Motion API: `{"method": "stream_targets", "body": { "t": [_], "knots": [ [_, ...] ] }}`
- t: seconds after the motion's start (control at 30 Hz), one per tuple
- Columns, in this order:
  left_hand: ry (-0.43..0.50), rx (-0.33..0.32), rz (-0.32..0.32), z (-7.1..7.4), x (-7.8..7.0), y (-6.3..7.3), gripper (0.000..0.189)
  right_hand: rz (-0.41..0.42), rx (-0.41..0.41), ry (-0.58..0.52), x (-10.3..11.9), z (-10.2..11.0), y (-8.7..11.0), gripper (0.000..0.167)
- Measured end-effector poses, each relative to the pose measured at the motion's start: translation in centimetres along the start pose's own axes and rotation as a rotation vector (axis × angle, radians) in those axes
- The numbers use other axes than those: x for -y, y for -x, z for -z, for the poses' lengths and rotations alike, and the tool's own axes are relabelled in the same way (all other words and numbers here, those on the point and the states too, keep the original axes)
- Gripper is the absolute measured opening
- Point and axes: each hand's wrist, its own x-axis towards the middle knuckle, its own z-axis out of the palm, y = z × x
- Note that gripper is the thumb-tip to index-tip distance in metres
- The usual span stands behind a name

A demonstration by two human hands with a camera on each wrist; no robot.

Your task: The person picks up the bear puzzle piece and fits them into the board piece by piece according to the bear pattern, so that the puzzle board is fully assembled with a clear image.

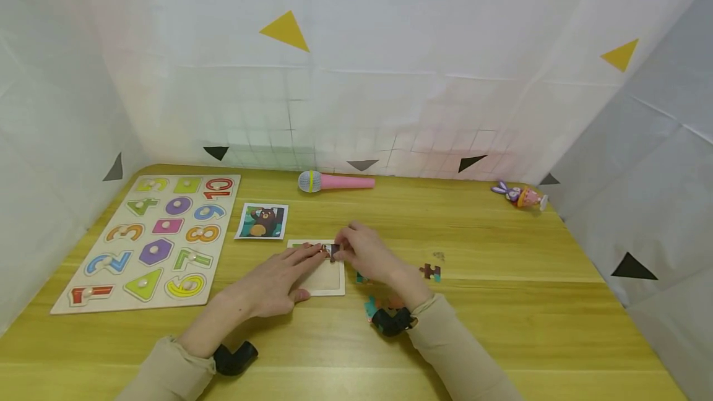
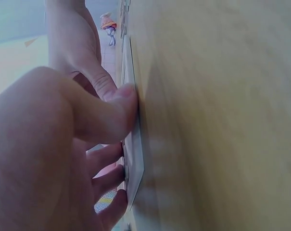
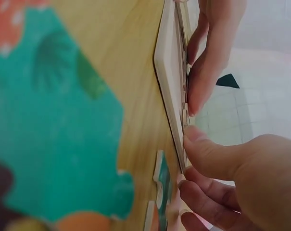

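Note:
A small pale jigsaw tray (image 1: 324,281) lies on the table, with a few picture pieces along its far side. My left hand (image 1: 273,283) rests on it, fingertips on those pieces and thumb against the near edge. At the tray's far right corner my right hand (image 1: 370,255) pinches a dark puzzle piece (image 1: 335,251), partly hidden by the fingers. Loose pieces lie right of the tray: a brown and teal puzzle piece (image 1: 431,271), and others partly under my right wrist. A large teal puzzle piece (image 3: 78,120) shows close up in the right wrist view.
A bear picture card (image 1: 262,221) lies behind and left of the tray. Farther left is a wooden number board (image 1: 158,246) with knobbed shapes. A pink toy microphone (image 1: 340,182) and a rabbit figure (image 1: 520,195) lie along the back, before a white cloth wall.

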Motion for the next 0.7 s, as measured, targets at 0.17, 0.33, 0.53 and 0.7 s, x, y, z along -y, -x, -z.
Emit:
{"method": "stream_targets", "body": {
  "t": [0.17, 0.33, 0.53, 0.7],
  "knots": [
    [-0.019, 0.009, 0.001, 0.02, -0.05, -0.14, 0.067, 0.017, -0.006, 0.009, -0.11, -0.15, -0.06, 0.019],
    [-0.027, 0.012, 0.012, 0.03, -0.13, -0.18, 0.067, 0.024, -0.011, 0.019, -0.06, -0.17, -0.11, 0.018],
    [-0.03, 0.01, 0.013, -0.02, -0.31, -0.3, 0.068, 0.009, -0.004, 0.015, 0.07, -0.1, -0.03, 0.02],
    [-0.033, 0.008, 0.017, -0.01, -0.4, -0.39, 0.068, -0.004, -0.001, 0.008, 0.21, -0.05, 0.05, 0.02]
  ]
}}
